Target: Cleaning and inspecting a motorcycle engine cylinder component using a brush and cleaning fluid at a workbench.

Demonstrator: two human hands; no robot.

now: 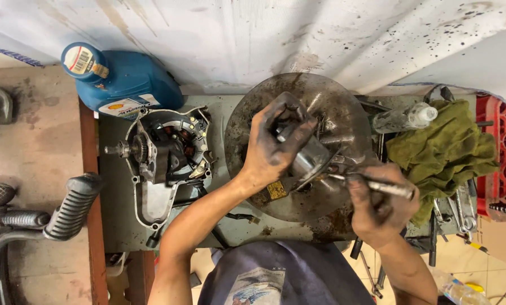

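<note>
Stained white sheeting (253, 34), flecked with dark spots, fills the top of the frame behind a grey-green bench (114, 192) that runs across the middle. At the left of the frame lies worn brown flooring (33, 135), with a ribbed rubber footrest (72, 206) at lower left. A blue oil jug (123, 82) lies at upper left, touching the bench's back edge. Just below it on the bench sits an engine cover (162, 158) with windings and a gear inside.

At the centre, a round, greasy metal pan (315, 113) rests on the bench. Over it, the left hand (272, 147), black with grease, is closed around a small metal cylinder (309, 161). The right hand (377, 206), at centre right, grips a thin metal tool (377, 185) whose tip reaches the cylinder's lower end.

To the right of the pan lies a green rag (445, 147), with a clear bottle (405, 117) touching its upper left edge. Wrenches (461, 206) lie below the rag, and a red crate (504, 141) stands at the right edge of the frame. Pale tile floor (478, 265) shows at lower right. The person's dark shirt (287, 277) fills the bottom centre.
</note>
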